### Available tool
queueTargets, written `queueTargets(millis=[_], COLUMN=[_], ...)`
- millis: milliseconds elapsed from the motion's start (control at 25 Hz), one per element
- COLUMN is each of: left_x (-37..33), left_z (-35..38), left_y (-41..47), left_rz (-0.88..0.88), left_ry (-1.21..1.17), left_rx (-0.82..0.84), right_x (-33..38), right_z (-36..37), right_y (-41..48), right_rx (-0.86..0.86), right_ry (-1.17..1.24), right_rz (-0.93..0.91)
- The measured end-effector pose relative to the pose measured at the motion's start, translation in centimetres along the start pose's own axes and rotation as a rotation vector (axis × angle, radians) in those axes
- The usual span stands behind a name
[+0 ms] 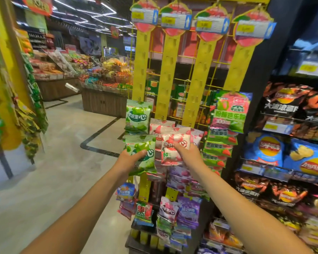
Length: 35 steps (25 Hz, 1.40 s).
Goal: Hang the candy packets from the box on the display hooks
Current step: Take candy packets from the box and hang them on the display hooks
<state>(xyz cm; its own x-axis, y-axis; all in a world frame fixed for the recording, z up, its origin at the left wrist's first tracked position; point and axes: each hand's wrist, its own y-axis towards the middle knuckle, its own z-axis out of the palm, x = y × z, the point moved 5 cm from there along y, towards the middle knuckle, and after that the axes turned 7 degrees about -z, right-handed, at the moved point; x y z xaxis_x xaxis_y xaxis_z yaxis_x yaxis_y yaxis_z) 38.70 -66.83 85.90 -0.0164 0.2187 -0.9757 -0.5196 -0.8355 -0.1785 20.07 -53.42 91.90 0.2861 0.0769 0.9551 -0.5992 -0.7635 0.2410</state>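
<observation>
My left hand grips a green candy packet in front of the leftmost yellow hanging strip. Another green packet hangs from that strip just above it. My right hand holds a pink-and-white candy packet with the thumb on its face, in front of the second strip, where more pink packets hang behind. Green and pink packets hang on the fourth strip at right. The upper parts of all the strips are bare. The box is out of view.
Purple, blue and green packets hang lower on the rack. Shelves of crisp bags stand close on the right. A yellow pillar with hanging goods is at left, with open floor and produce bins behind.
</observation>
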Motion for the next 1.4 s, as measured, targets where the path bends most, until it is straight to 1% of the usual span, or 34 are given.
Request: queueTargets(millis=[80,240,400,560,720,840,920,1000,1120,1240,1400], left_x=[-0.1,-0.3,-0.2,0.4,0.9,1.3,1.4,1.5,1.5,1.6,1.7], left_z=[-1.3,-2.9,-4.1,-4.8,-5.0,-5.0,-4.9,-4.7,-4.5,-4.5,-4.5], left_y=[0.8,2.1,3.2,3.8,4.2,4.7,4.9,5.0,5.2,5.3,5.4], left_rz=[-0.004,-0.008,-0.019,-0.017,-0.019,-0.022,-0.021,-0.032,-0.047,-0.035,-0.033], left_ry=[-0.019,-0.033,-0.021,-0.029,-0.036,-0.025,-0.036,-0.045,-0.051,-0.048,-0.049], left_rx=[0.0,0.0,0.006,0.048,0.057,0.072,0.081,0.086,0.098,0.098,0.099], right_x=[0.8,3.2,3.3,0.2,-2.0,-1.2,0.3,1.6,2.1,1.0,-0.5], right_z=[1.9,4.2,5.4,5.9,6.4,6.3,6.2,5.9,5.5,5.7,5.8], right_y=[2.2,7.7,12.2,12.0,10.9,10.6,10.6,11.3,12.0,11.9,11.3], right_rx=[-0.025,-0.049,-0.12,-0.172,-0.162,-0.174,-0.193,-0.222,-0.239,-0.213,-0.181], right_ry=[0.001,0.014,0.018,-0.061,-0.104,-0.072,-0.028,-0.005,-0.01,-0.009,-0.001], right_rz=[0.032,-0.01,0.019,0.073,0.089,0.029,-0.038,-0.063,-0.03,0.025,0.051])
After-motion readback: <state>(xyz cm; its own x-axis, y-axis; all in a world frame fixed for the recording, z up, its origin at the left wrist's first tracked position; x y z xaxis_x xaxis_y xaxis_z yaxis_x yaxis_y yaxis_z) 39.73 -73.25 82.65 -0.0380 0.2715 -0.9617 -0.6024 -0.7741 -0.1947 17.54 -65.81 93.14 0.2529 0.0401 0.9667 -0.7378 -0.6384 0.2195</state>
